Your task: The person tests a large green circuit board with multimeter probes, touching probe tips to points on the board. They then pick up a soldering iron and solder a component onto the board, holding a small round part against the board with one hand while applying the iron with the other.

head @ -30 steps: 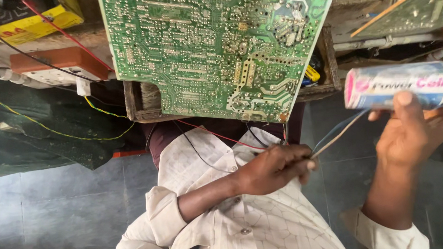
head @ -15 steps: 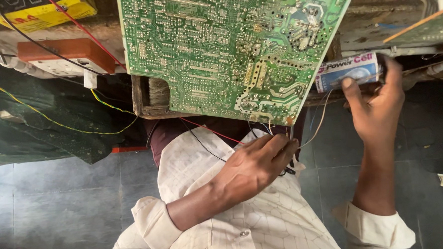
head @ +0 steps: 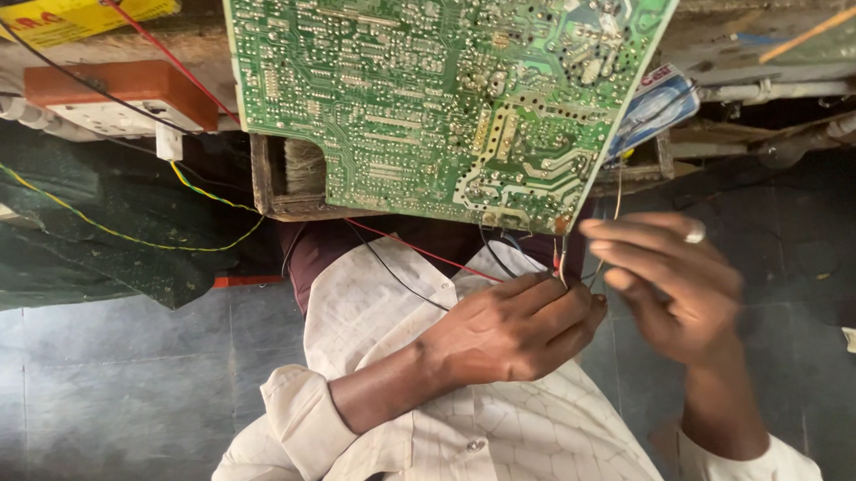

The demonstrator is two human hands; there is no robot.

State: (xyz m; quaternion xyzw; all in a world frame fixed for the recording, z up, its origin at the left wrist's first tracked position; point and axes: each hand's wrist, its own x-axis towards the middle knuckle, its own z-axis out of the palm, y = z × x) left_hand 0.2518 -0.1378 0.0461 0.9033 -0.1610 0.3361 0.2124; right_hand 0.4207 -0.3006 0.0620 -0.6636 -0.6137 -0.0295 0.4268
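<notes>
Green circuit board [head: 435, 87], solder side facing the camera, fills the upper middle of the view; its lower edge hangs just above both hands. Left hand [head: 511, 331] sits below the board's lower right corner, fingers curled in around thin wires [head: 563, 266] that rise from its fingertips to that corner; the grip is closed on them, though the exact wire count is too fine to tell. Right hand [head: 671, 290] is just beside the left, to the right, fingers extended and loosely spread, fingertips pointing toward the same wires at the board's corner; whether it pinches a strand or only touches cannot be told. A ring [head: 695, 233] shows on one of its fingers. A red wire [head: 409, 244] and a black wire [head: 398, 273] run from under the board across the white checked shirt [head: 496, 445] toward the left hand. Behind the board's right edge, a blue and white cylindrical can [head: 657, 104] lies on the cluttered wooden bench [head: 744, 52], well clear of both hands. At upper left, an orange and white switch box [head: 117, 97] and a yellow box [head: 73, 4] rest on the bench, with a yellow-green wire [head: 111, 227] trailing down across dark green cloth [head: 81, 254]. A small brush [head: 304, 168] sits in a wooden tray under the board's lower left edge. Grey tiled floor [head: 104, 380] lies below.
</notes>
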